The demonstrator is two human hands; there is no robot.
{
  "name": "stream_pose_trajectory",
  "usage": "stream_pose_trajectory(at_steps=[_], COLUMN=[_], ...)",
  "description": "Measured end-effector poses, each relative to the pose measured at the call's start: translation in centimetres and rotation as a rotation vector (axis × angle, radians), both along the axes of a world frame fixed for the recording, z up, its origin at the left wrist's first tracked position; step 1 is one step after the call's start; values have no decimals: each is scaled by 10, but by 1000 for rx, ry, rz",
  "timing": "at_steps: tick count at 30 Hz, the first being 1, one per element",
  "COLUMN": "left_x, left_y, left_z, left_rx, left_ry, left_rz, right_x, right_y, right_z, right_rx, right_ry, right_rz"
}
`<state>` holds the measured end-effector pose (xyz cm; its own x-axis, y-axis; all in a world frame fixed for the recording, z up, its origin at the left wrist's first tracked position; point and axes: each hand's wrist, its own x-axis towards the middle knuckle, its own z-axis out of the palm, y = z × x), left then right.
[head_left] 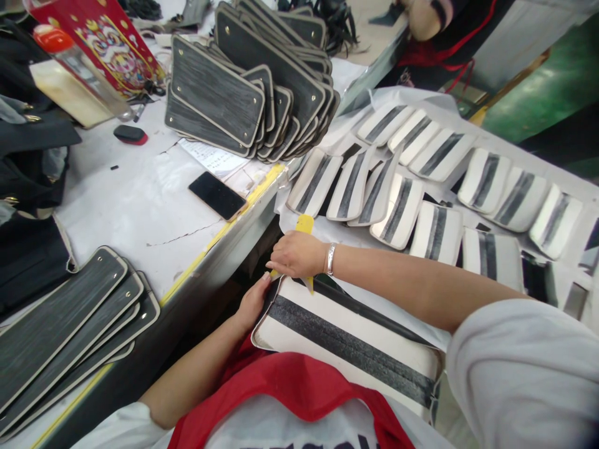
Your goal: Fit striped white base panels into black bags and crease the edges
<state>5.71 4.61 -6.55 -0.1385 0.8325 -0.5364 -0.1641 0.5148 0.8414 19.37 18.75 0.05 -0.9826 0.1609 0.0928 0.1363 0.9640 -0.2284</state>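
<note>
A white panel with a dark middle stripe (pixel 346 340) lies in my lap, over a red apron. My left hand (pixel 253 302) grips its left end, fingers curled round the edge. My right hand (pixel 297 254) is closed on a yellow tool (pixel 304 225) and presses its tip against the panel's top left corner. A silver bracelet sits on that wrist.
Several more striped white panels (pixel 402 209) are spread on a white sheet at the right. Dark grey panels are stacked at the back (pixel 219 93) and front left (pixel 60 324) of the table. A black phone (pixel 218 195) lies near the table edge. Another person sits at the far side (pixel 435 19).
</note>
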Motion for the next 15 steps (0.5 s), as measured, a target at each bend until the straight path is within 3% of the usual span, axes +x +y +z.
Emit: stream_pose_trajectory(at_steps=[11,15], left_x=[-2,0], left_y=[-4,-4], left_z=[-5,3], left_rx=[-11,-19], left_ry=[25,32], left_rz=[1,-51], right_x=[1,0], right_y=[2,4], right_z=[-2,0], right_rx=[14,23], right_ry=[28,17], right_rz=[76,113])
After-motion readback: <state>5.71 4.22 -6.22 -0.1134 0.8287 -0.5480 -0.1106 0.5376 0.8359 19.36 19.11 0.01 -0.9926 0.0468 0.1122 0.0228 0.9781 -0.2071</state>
